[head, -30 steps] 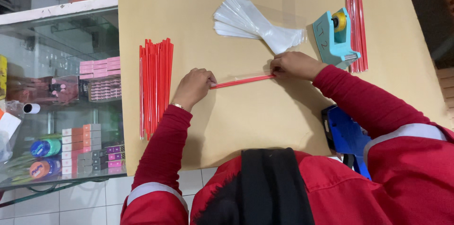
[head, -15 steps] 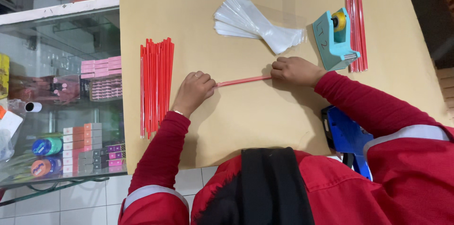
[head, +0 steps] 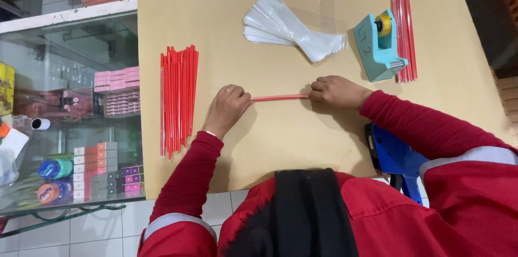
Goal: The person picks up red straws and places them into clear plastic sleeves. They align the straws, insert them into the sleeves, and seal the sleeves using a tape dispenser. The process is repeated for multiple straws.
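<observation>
Right now both hands grip one thin red stick (head: 279, 97) lying flat on the tan surface (head: 302, 143). The left hand (head: 229, 108) has its fingers closed together on the stick's left end, and the right hand (head: 334, 90) is clamped on the other end, so the stick spans the gap between them. Taking that stick as the landmark: a bundle of loose red sticks (head: 178, 100) lies well to its left, a fanned stack of clear plastic sleeves (head: 291, 30) sits beyond it, and a teal tape dispenser (head: 377, 46) stands beyond its right end, with a small row of wrapped red sticks (head: 404, 35) just beside the dispenser.
</observation>
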